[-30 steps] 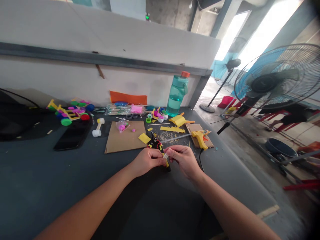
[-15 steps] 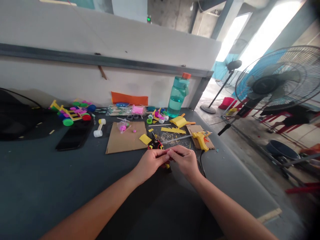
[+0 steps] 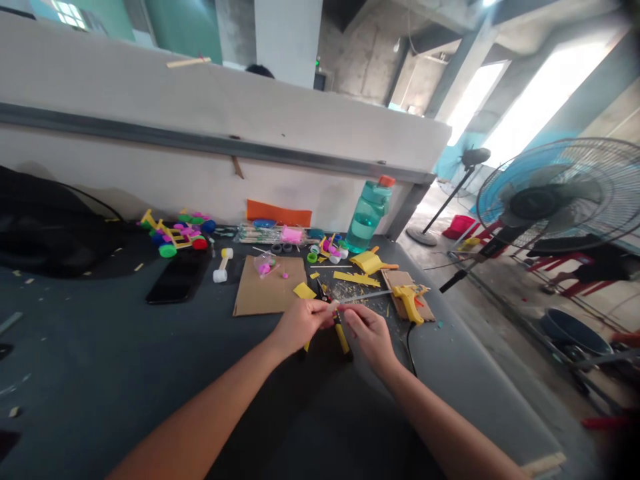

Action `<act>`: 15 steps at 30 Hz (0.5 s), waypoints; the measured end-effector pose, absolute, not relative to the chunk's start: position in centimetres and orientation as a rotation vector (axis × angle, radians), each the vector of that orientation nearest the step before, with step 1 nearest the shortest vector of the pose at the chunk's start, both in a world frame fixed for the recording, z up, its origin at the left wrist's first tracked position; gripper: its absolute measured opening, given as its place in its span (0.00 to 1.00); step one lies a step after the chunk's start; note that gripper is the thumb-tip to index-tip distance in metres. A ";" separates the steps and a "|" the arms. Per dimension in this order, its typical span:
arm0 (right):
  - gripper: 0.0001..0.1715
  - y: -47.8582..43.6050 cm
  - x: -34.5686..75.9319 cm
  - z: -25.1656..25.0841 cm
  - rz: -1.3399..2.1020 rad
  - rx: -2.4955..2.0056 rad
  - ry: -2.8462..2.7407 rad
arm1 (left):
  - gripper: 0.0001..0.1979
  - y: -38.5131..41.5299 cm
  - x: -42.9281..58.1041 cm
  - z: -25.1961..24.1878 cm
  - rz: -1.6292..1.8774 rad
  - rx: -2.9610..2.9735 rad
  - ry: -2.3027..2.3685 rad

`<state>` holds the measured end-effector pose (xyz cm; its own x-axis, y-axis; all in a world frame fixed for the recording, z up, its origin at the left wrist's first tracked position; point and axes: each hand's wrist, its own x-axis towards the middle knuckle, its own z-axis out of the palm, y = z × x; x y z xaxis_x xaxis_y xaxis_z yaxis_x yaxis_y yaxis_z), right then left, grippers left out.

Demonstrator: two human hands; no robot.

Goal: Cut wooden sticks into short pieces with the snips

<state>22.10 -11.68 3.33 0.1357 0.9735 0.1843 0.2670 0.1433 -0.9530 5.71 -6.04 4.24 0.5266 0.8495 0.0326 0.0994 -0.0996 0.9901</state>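
My left hand [image 3: 301, 325] is closed in a pinch, and a small pale piece of wood [image 3: 334, 305] sticks out between thumb and forefinger. Close beside it, my right hand [image 3: 369, 331] is also pinched, with a tiny reddish bit at its fingertips that I cannot make out. Beneath both hands lies a pair of pliers [image 3: 342, 339] with yellow and black handles, its head partly hidden by my fingers. A yellow glue gun [image 3: 410, 303] rests on a small cardboard piece to the right. Left of the hands are a yellow scrap [image 3: 304, 291] and a cardboard sheet [image 3: 265, 293].
A black phone [image 3: 177, 277] and colourful toy cars [image 3: 180, 235] stand at the left. Toward the back are a teal water bottle [image 3: 367, 217], plastic packets [image 3: 260, 233] and yellow strips [image 3: 357, 278]. A standing fan [image 3: 535, 200] is beyond the table's right edge.
My hands have drawn slightly apart, so the pale wood piece and the pliers' handles now show. The view has tilted up and turned left, shifting the scene right and down.
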 end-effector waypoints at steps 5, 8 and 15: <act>0.27 -9.8 22.9 2.2 0.859 -1.657 -1.381 | 0.14 -1.3 1.3 3.1 1.097 1.383 1.074; 0.25 -9.9 22.9 2.8 0.790 -1.781 -1.452 | 0.16 0.0 -0.2 2.2 1.177 1.325 1.154; 0.59 -12.7 16.7 5.9 0.378 -2.302 -1.941 | 0.13 0.3 0.6 1.0 1.190 1.314 1.204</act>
